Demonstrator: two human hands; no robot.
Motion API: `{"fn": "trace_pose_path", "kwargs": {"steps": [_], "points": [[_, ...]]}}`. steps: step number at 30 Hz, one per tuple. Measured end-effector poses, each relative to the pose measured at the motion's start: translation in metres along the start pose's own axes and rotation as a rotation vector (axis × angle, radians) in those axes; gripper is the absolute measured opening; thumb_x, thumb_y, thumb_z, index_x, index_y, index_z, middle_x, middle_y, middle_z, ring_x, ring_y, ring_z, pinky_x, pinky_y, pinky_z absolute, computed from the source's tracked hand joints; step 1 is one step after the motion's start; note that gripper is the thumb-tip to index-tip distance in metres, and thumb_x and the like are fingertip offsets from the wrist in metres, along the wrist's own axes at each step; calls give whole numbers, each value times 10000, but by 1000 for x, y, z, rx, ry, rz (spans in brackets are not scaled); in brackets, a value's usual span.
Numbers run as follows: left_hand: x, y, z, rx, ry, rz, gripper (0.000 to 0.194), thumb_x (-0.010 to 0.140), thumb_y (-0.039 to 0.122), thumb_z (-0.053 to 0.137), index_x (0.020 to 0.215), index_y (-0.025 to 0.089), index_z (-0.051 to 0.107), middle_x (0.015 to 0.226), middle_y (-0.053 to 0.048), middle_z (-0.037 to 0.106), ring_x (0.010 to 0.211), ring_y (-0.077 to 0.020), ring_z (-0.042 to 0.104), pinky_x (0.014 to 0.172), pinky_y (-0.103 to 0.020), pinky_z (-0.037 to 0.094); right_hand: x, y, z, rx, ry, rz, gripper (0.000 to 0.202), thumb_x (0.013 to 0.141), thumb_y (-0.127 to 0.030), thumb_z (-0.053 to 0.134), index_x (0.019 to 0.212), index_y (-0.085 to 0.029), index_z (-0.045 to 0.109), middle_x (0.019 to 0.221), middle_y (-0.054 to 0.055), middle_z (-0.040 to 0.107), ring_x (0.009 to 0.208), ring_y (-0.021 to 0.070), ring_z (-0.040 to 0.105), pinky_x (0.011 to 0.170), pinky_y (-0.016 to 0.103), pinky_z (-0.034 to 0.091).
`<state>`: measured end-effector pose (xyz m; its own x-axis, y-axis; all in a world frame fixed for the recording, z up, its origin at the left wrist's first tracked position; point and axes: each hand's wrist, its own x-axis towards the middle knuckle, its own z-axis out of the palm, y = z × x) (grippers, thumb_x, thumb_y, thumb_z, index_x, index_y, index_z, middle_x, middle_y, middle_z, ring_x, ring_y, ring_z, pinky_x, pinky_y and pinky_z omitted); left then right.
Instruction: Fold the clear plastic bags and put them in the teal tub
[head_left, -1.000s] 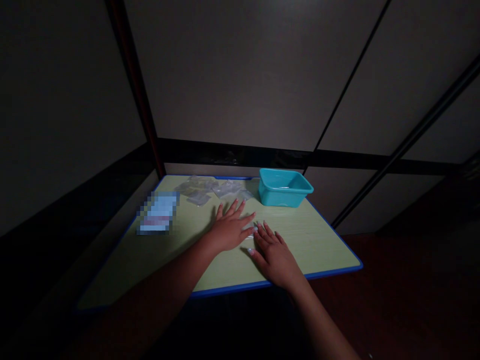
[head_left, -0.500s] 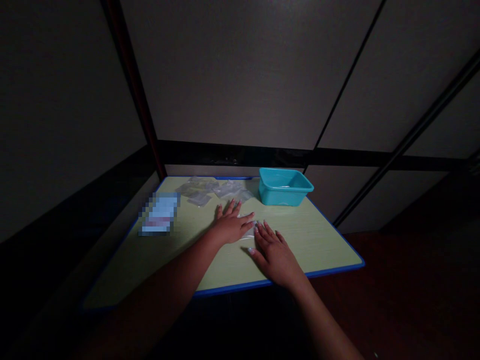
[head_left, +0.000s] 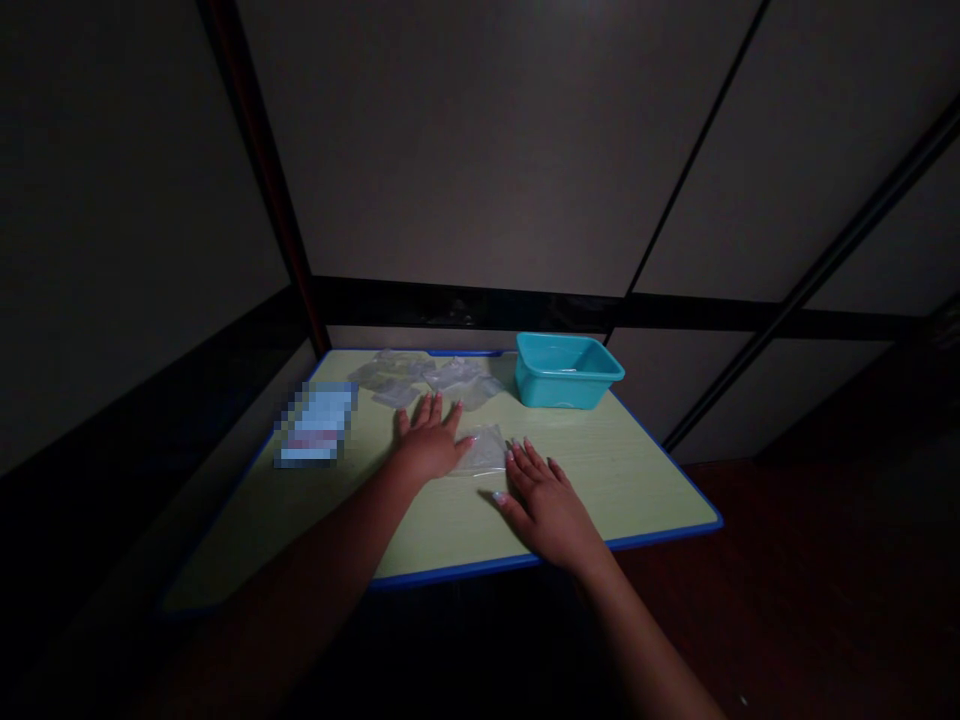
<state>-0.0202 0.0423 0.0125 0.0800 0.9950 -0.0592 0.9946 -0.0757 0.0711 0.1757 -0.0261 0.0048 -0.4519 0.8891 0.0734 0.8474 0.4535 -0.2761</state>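
A small clear plastic bag (head_left: 486, 450) lies flat on the table between my two hands. My left hand (head_left: 430, 445) rests palm down with its fingers spread, its thumb on the bag's left side. On the other side, my right hand (head_left: 547, 505) lies palm down with fingers stretched out, the fingertips at the bag's right edge. Neither hand grips anything. Beyond my left hand, several more clear plastic bags (head_left: 457, 376) lie loosely overlapping near the back of the table.
A turquoise plastic basket (head_left: 568, 390) stands at the table's back right; something pale shows inside. A pixelated flat bluish item (head_left: 321, 425) lies at the left edge. The pale table (head_left: 637, 480) has a blue rim, and panelled walls (head_left: 465, 150) rise behind it.
My left hand has slid left across the plastic bag, uncovering most of it. My right hand has stayed nearly in place at the bag's right edge.
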Motion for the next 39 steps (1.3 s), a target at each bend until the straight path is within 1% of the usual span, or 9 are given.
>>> {"fn": "trace_pose_path", "kwargs": {"steps": [2, 4, 7, 10, 15, 19, 25, 30, 39], "points": [[-7, 7, -2, -13, 91, 59, 686, 886, 587, 270, 1461, 236, 142, 1522, -126, 37, 1396, -264, -29, 1048, -599, 50, 0, 0, 0, -3, -3, -4, 654, 905, -539, 287, 1411, -126, 312, 1492, 102, 220, 1396, 226, 95, 1099, 479, 146], [-14, 17, -2, -54, 125, 216, 661, 900, 570, 255, 1461, 240, 137, 1526, -94, 36, 1398, -232, -34, 1066, -571, 41, 0, -1, -1, -3, -4, -10, 646, 907, -535, 286, 1408, -129, 320, 1489, 108, 231, 1395, 227, 101, 1098, 482, 144], [-22, 33, 0, -133, 86, 465, 632, 921, 556, 185, 1460, 229, 129, 1528, -51, 28, 1400, -205, -15, 1084, -540, 47, 0, -1, 0, 4, -6, -16, 616, 908, -519, 310, 1401, -151, 338, 1484, 107, 254, 1394, 233, 105, 1096, 491, 139], [-24, 40, 4, -195, 8, 540, 624, 935, 531, 118, 1460, 193, 120, 1526, -49, 45, 1401, -188, 24, 1093, -518, 77, 0, 0, 0, 2, -10, -23, 621, 901, -517, 335, 1406, -156, 327, 1481, 107, 268, 1394, 240, 107, 1097, 498, 133], [-21, 36, 11, -189, -78, 472, 653, 927, 546, 69, 1453, 173, 171, 1520, -62, 95, 1398, -195, 72, 1099, -501, 93, 1, 0, 1, -8, -20, -33, 681, 868, -558, 385, 1406, -146, 325, 1482, 122, 258, 1394, 247, 101, 1097, 506, 125], [-23, 35, 11, -139, -74, 416, 672, 912, 581, 104, 1453, 190, 178, 1521, -63, 78, 1398, -221, 68, 1089, -530, 95, 1, 0, 1, -10, -20, -19, 712, 865, -570, 381, 1413, -121, 305, 1483, 134, 245, 1397, 231, 84, 1102, 486, 122], [-23, 31, 10, -109, -73, 320, 702, 890, 618, 173, 1459, 209, 146, 1522, -87, 48, 1398, -246, 28, 1066, -576, 97, 0, 0, 0, -17, -14, -31, 656, 874, -569, 365, 1385, -159, 369, 1493, 117, 220, 1398, 227, 78, 1099, 489, 127], [-20, 25, 9, -103, -74, 187, 708, 879, 621, 215, 1462, 232, 116, 1519, -122, 5, 1396, -262, -4, 1038, -618, 82, 0, 0, 0, -24, -12, -26, 711, 877, -581, 334, 1417, -120, 294, 1490, 127, 215, 1396, 230, 88, 1102, 484, 129], [-16, 23, 13, -108, -99, 150, 717, 859, 636, 259, 1460, 289, 79, 1521, -98, -40, 1390, -283, -43, 1027, -632, 77, 1, 1, -1, -31, -14, -24, 732, 880, -598, 297, 1417, -102, 287, 1493, 117, 207, 1397, 228, 81, 1103, 482, 132]]}}
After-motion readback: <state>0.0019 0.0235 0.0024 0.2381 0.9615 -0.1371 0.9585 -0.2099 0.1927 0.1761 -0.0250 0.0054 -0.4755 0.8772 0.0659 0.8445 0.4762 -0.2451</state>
